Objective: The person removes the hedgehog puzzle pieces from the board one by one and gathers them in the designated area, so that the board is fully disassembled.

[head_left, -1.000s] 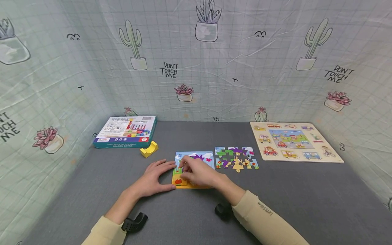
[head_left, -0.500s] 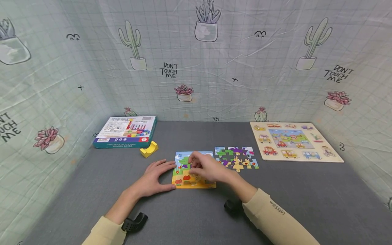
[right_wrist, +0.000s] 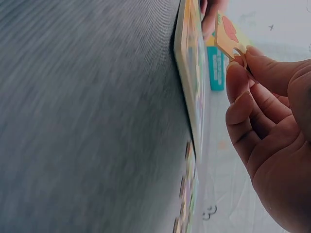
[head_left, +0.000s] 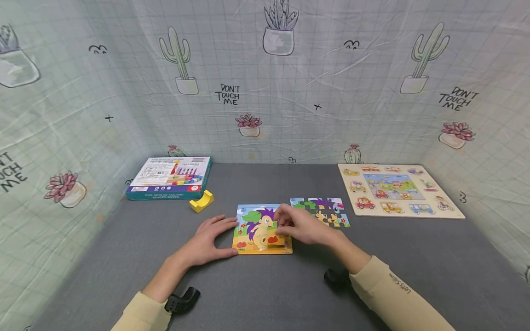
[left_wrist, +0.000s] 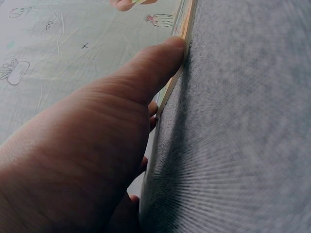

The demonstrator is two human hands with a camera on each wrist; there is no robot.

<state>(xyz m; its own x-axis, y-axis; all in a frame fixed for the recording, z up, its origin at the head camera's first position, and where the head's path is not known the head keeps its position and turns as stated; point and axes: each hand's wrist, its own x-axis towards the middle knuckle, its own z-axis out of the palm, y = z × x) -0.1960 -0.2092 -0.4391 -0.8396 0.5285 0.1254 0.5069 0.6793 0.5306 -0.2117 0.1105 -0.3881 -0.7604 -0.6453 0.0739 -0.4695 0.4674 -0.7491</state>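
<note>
A hedgehog jigsaw board point(head_left: 258, 252) lies flat in the head view. My left hand point(head_left: 211, 241) rests spread at its left side, with fingertips and thumb touching the edge. In the left wrist view, the thumb point(left_wrist: 155, 63) presses on the board's border. My right hand point(head_left: 304, 225) hovers over the board's right part. It pinches a jigsaw piece point(right_wrist: 228, 36) with a red shape on yellow, between thumb and index finger. The piece is raised off the board and tilted. Loose jigsaw pieces point(head_left: 335, 203) lie right of the board, partly behind the right hand.
A teal-edged toy box point(head_left: 169, 179) stands at the back left. Just in front of it is a yellow curved block point(head_left: 202, 201). A wooden vehicle puzzle point(head_left: 401, 191) lies at the back right. A printed curtain point(head_left: 290, 92) closes off the table's far side.
My right hand has moved rightward across the board, carrying the jigsaw piece from the lower left to the lower right and uncovering the hedgehog picture. The left hand has stayed put.
</note>
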